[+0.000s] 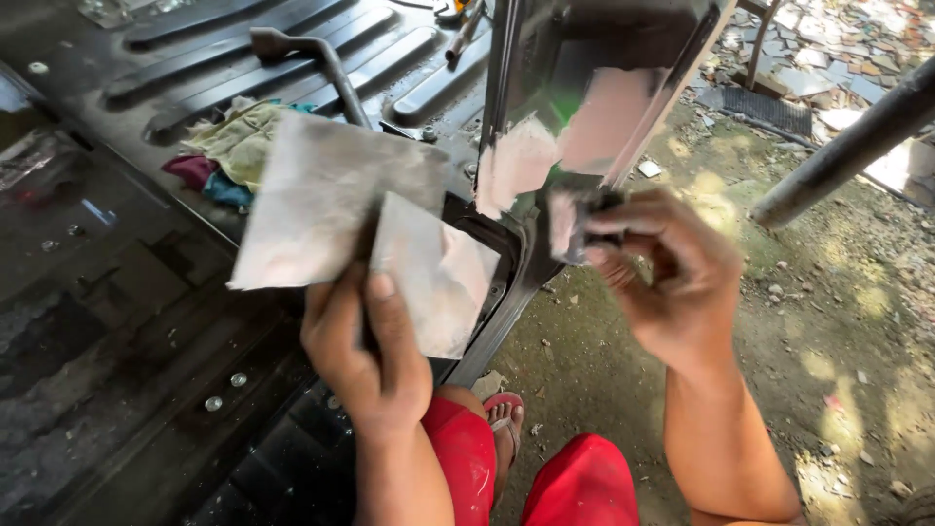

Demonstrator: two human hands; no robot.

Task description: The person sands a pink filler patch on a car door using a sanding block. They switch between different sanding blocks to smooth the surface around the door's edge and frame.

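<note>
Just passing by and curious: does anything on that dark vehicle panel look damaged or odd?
Yes. The dark panel carries pale, uneven patches where its glossy surface is gone, beside the right hand. A heap of rags lies on the ribbed floor. The left hand holds grey sheets.

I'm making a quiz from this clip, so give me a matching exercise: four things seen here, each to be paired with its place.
Things:
1. grey sheets
2. small dark pad
3. pile of rags
4. pink sandal

Places:
A. on the dirt ground, between the red-clad knees
B. pinched in the left hand
C. on the ribbed black floor panel
D. pressed by the right hand against the patched metal panel

Pairs: 1-B, 2-D, 3-C, 4-A
</note>
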